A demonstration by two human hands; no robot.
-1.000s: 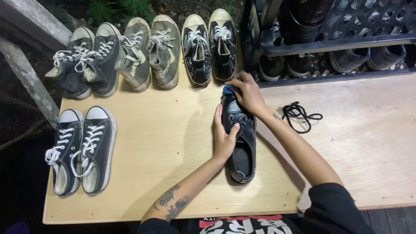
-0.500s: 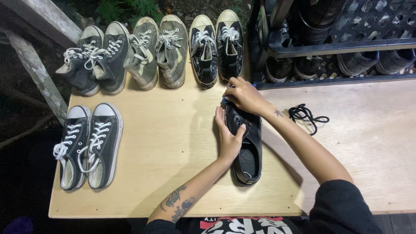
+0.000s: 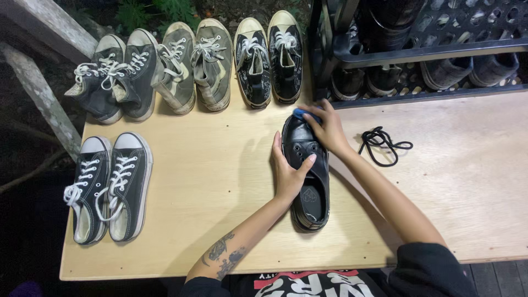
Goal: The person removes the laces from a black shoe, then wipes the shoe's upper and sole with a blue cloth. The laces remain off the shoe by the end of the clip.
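A black leather shoe [image 3: 308, 181] without laces lies on the plywood table [image 3: 220, 181], toe pointing away from me. My left hand [image 3: 289, 168] grips its left side near the eyelets, thumb across the tongue. My right hand [image 3: 327, 126] rests on the toe, pressing a small blue object [image 3: 301, 113] against it; most of that object is hidden under my fingers. A loose black shoelace [image 3: 382, 144] lies tangled on the table just right of my right wrist.
Three pairs of sneakers stand along the far edge: dark grey [image 3: 118, 77], olive [image 3: 195, 63], black high-tops [image 3: 269, 55]. A black low-top pair [image 3: 107, 184] lies at the left. A black rack [image 3: 418, 52] holding shoes stands at the back right.
My right hand has shifted slightly over the shoe's toe with the blue object. The left hand keeps its grip on the shoe, which stays in place.
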